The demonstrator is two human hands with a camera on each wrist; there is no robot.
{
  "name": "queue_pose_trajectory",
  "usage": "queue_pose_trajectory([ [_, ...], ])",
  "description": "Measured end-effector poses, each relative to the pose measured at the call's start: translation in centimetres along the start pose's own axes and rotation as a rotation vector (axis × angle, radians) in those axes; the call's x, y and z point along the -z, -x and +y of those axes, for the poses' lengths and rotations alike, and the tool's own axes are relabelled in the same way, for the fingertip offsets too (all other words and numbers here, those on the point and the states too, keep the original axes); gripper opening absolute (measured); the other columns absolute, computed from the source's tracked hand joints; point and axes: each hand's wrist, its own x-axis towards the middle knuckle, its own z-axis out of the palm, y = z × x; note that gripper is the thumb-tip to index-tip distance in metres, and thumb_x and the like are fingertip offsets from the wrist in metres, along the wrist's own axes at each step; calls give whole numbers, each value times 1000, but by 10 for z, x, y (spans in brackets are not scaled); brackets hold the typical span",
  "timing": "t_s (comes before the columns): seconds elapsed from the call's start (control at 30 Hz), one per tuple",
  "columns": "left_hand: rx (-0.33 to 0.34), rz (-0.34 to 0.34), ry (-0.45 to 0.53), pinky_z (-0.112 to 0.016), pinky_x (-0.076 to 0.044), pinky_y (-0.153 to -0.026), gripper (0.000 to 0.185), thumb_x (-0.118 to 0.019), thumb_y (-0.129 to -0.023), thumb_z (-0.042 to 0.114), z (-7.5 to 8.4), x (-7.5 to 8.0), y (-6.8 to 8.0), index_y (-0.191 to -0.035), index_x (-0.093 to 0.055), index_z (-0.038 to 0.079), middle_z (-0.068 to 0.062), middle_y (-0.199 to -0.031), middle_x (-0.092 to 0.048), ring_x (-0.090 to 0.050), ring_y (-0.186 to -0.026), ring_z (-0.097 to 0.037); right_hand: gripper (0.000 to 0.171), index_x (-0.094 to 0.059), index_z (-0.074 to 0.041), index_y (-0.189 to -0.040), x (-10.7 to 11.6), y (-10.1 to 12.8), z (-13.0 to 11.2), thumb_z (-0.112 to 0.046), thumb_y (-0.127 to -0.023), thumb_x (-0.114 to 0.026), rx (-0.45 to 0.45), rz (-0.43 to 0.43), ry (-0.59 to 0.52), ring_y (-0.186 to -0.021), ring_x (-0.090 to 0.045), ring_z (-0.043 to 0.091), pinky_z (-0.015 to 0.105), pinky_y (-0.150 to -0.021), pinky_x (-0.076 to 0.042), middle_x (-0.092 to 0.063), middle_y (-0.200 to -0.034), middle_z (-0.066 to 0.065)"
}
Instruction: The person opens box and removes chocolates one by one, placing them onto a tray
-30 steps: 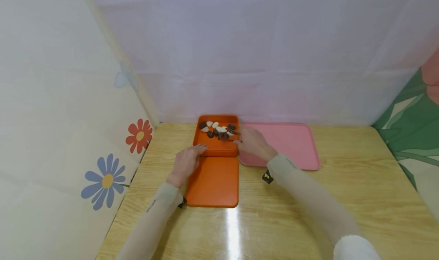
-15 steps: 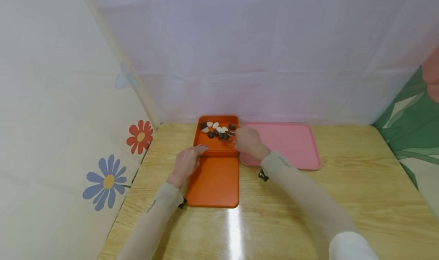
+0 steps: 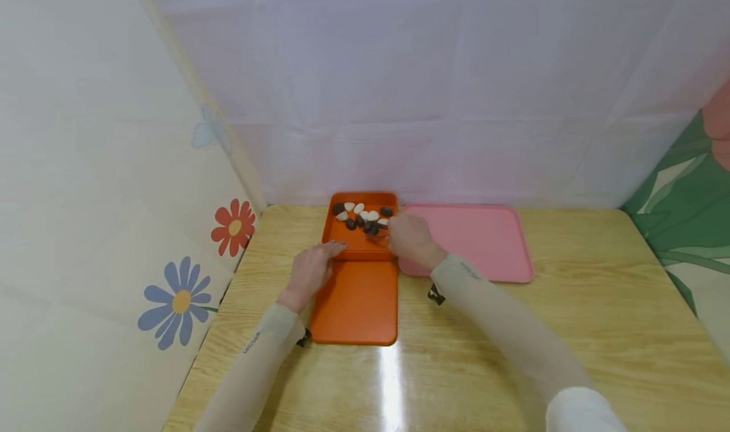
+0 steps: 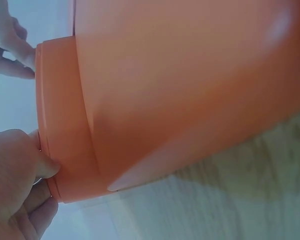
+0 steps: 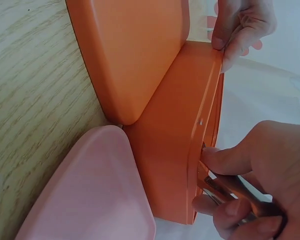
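Observation:
An orange box [image 3: 371,255] holds several black and white pebble-like pieces [image 3: 372,216]. My left hand [image 3: 310,270] grips the box's front left corner; in the left wrist view its thumb lies on the outer wall [image 4: 65,120] and its fingers behind the rim. At the box's right side, my right hand [image 3: 413,237] holds a pair of dark tongs [image 5: 232,186], thumb on one side and fingers curled on the other. The tongs' tips reach inside among the pieces. In the wrist views the box wall hides those tips, and whether they pinch a piece is unclear.
A flat orange lid-like panel [image 3: 356,305] lies directly in front of the box. To the right, a pink tray [image 3: 485,242] stands close beside it. Both rest on a wooden table [image 3: 467,368]. A pale cloth wall [image 3: 365,102] rises just behind, and a flower-printed wall stands at the left.
My right hand has shifted a little to the left over the box's right rim, with the tongs lower among the pieces. My left hand has stayed on the corner.

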Motion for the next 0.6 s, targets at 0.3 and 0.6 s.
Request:
queue_pose_trajectory([
  [0.3,-11,4,-15,-46,-65,-64,52,-61,-93,-17,1,0,-2,-133,-78,13,-5,-132,-76,-77,-115,-29,25,-73,-6,-92,6,8,3,-29,-101,-75,0,21,-92,-59,-56,14,29,-51,-54,-64,-82,4],
  [0.6,4,-9,-35,-48,-66,-69,52,-61,-93,-16,1,0,-1,-133,-78,14,-6,-131,-77,-78,-112,-29,31,-78,-5,-125,5,15,13,-24,-101,-75,37,67,-199,-70,-61,15,26,-55,-55,-76,-120,10],
])
